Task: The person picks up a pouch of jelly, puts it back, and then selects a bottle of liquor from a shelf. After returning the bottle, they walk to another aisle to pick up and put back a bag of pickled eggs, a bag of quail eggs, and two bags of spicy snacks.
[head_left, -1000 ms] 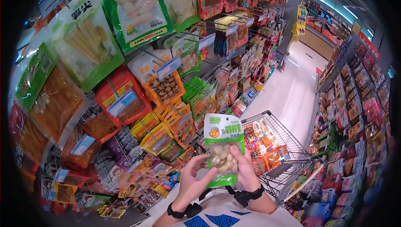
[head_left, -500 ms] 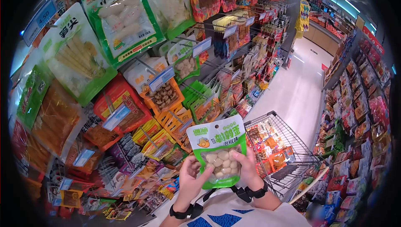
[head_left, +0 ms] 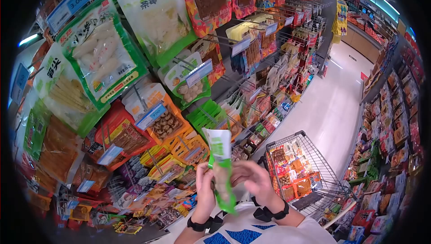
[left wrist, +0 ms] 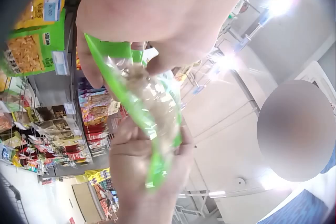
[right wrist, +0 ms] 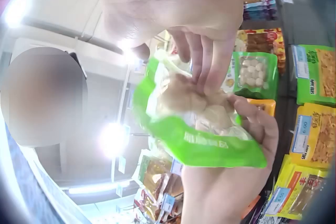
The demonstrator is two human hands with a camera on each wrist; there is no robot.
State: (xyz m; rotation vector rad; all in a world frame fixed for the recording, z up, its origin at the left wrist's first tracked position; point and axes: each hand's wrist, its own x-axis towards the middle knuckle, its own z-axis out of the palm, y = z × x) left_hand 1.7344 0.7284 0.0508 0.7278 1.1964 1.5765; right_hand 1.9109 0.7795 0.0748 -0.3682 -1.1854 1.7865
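A white and green bag of quail eggs point(head_left: 221, 176) is turned nearly edge-on before the chest in the head view. Pale round eggs show through its clear window in the right wrist view. My left hand point(head_left: 205, 188) grips one side, its fingertips curled at the edge. From the other side my right hand point(head_left: 258, 183) reaches in, fingers bent against the bag point(right wrist: 210, 153) and thumb apart from it. In the left wrist view, the bag point(left wrist: 163, 108) spans between both hands.
Hanging snack packs with price tags point(head_left: 151, 116) fill the rack on the left. A wire shopping cart point(head_left: 325, 172) with several packs point(head_left: 292, 165) stands ahead to the right. Another packed shelf point(head_left: 390, 154) lines the right side of the aisle floor point(head_left: 314, 105).
The bag has turned from facing me to nearly edge-on. My right hand has shifted from pinching its front to touching its side. The head view has swung slightly left.
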